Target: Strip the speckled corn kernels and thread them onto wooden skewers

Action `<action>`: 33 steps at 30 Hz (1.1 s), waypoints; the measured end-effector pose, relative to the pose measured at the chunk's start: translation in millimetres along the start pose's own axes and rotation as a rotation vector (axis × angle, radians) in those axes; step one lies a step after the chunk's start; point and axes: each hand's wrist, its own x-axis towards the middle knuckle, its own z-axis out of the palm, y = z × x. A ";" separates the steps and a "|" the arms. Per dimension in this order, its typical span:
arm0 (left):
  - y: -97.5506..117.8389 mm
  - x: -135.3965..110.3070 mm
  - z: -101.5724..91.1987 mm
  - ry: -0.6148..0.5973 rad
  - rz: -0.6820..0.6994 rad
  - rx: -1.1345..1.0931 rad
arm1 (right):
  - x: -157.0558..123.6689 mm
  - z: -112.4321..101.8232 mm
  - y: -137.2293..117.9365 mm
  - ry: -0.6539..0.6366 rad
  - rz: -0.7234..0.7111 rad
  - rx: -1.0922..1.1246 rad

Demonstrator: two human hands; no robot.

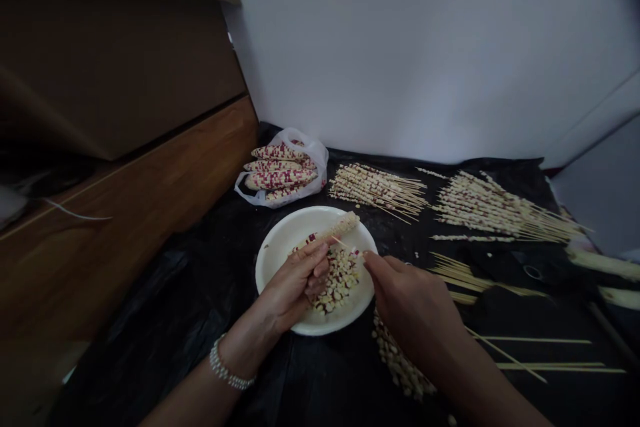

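Observation:
My left hand [305, 273], closed with its fingers curled, holds a mostly stripped corn cob [345, 223] over a white bowl [270, 283]. A few dark red kernels remain on the cob near the fingers. Loose cream and dark red corn kernels [333, 290] lie in the bowl. At the bowl's right rim my right hand [395, 277] pinches a thin bamboo skewer [343, 244]. Its tip points at the left fingers, with a kernel or so near the right fingertips. The skewer's long end [520, 365] appears past my right forearm, which hides its middle.
Behind the bowl, a plastic bag [320, 147] holds several speckled corn cobs [280, 179]. Threaded kernel skewers lie in two piles, one central [370, 187] and one right [485, 207]. Bare skewers [460, 270] lie nearer. More kernels [400, 363] sit below my right hand on black plastic sheeting [200, 320].

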 end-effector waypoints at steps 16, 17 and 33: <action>1.7 0.6 5.6 0.103 0.014 0.023 | -0.9 -0.4 -0.3 0.017 -0.004 0.003; 2.5 1.2 5.9 0.123 0.022 0.014 | -0.8 -0.9 -0.5 0.016 -0.005 0.000; 2.0 4.7 3.7 0.181 0.096 -0.097 | -1.3 -5.2 -4.9 -0.004 -0.022 0.034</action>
